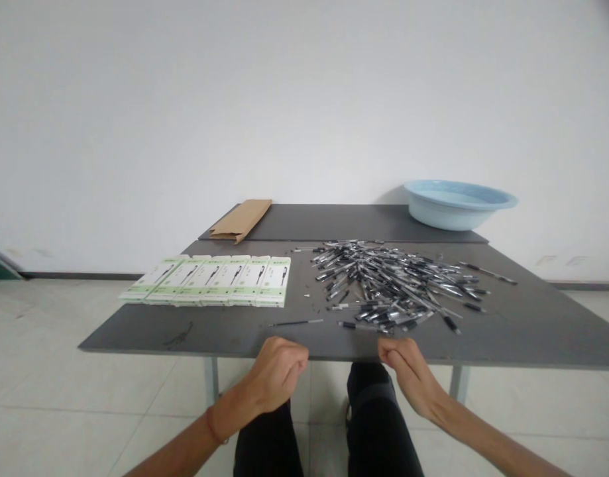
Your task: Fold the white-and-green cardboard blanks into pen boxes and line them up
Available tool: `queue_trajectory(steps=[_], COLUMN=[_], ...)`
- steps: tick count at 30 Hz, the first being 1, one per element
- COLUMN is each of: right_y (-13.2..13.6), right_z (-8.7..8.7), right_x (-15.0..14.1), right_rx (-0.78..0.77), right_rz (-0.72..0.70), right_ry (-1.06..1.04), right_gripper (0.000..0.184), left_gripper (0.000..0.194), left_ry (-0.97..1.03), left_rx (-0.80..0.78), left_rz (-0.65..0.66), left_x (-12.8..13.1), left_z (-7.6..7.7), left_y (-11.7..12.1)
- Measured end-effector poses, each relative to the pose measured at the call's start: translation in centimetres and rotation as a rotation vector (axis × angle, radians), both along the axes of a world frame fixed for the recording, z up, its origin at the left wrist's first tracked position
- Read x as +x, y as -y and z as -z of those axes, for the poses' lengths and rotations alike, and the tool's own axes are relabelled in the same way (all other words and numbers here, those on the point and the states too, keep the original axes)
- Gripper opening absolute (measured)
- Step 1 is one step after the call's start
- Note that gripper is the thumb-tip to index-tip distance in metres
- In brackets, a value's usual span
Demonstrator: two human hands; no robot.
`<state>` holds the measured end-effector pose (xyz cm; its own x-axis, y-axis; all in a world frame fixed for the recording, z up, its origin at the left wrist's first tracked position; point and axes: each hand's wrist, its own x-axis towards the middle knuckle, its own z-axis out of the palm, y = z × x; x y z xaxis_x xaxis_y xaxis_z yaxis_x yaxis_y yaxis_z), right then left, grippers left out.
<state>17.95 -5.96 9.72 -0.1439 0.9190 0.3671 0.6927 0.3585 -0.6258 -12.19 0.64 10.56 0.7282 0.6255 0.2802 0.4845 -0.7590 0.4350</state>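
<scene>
My left hand (274, 372) hangs just below the table's front edge with its fingers curled into a loose fist; nothing shows in it. My right hand (408, 371) is at the same edge, fingers curled too, nothing visible in it. Just beyond them, on the dark grey table (523, 324), lies a big heap of black-and-silver pens (393, 281). A single thin pen refill (297, 322) lies apart, near my left hand. A row of several white-and-green pen boxes (209, 279) sits flat on the left half of the table.
A light blue basin (458, 203) stands at the table's far right corner. A flat brown paper bag (240, 220) lies at the far left. A white wall rises behind the table; pale floor tiles surround it. My knees in dark trousers (374, 424) are under the front edge.
</scene>
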Motion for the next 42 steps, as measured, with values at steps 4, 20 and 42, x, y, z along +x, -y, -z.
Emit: queue_trajectory(steps=[4, 20, 42], right_y=[0.0, -4.1, 0.6], right_z=[0.5, -3.9, -9.1], right_x=[-0.4, -3.5, -2.2], right_rx=[-0.024, 0.381, 0.507], right_rz=[0.008, 0.035, -0.161], right_ry=[-0.011, 0.816, 0.324], right_gripper=[0.036, 0.006, 0.017], left_gripper=[0.023, 0.016, 0.028], left_ry=[-0.031, -0.573, -0.302], left_rx=[0.001, 0.372, 0.894], left_rz=[-0.045, -0.289, -0.062], left_x=[0.3, 2.0, -1.7], left_z=[0.7, -6.1, -11.6], left_y=[-0.5, -1.7, 2.4])
